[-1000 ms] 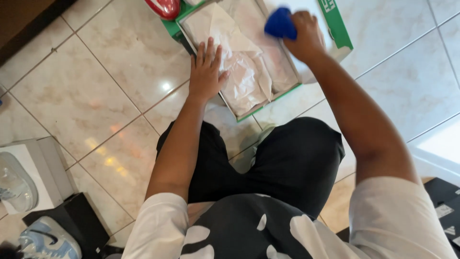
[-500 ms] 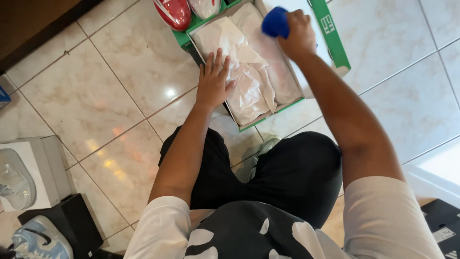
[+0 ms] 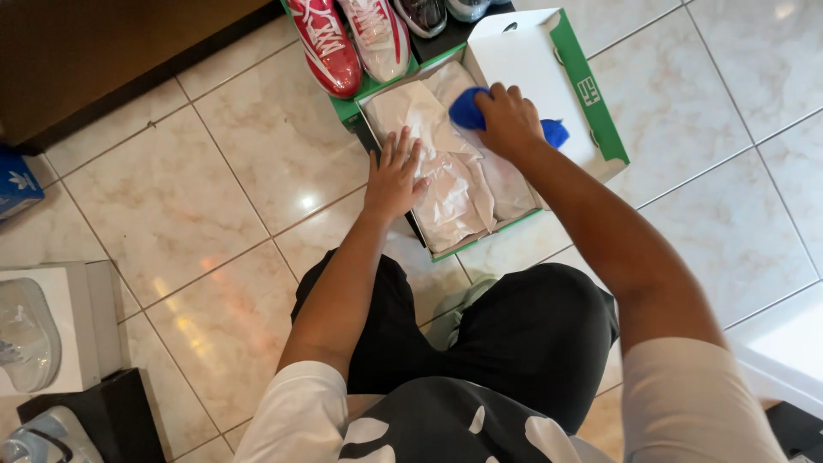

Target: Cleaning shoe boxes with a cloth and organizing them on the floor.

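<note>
While under the right hand [image 3: 507, 120], clamped in its fingers, a blue cloth [image 3: 468, 108] over the shoe box [image 3: 600, 111].

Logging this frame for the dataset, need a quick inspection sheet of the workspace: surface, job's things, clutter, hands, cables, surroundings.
Surface: glossy beige tiled floor, light glare.
Job's things: open green shoe box lined with crumpled white tissue paper; white-lined lid hinged back; blue cloth.
Clutter: red-and-white shoes above the box; darker shoes beside them, mostly cut off.
Hands: left hand flat on the box's near-left edge and paper; right hand grips the blue cloth over the box.
Cables: nothing seen.
Surroundings: white box with a clear shoe, black box, dark wooden furniture.
</note>
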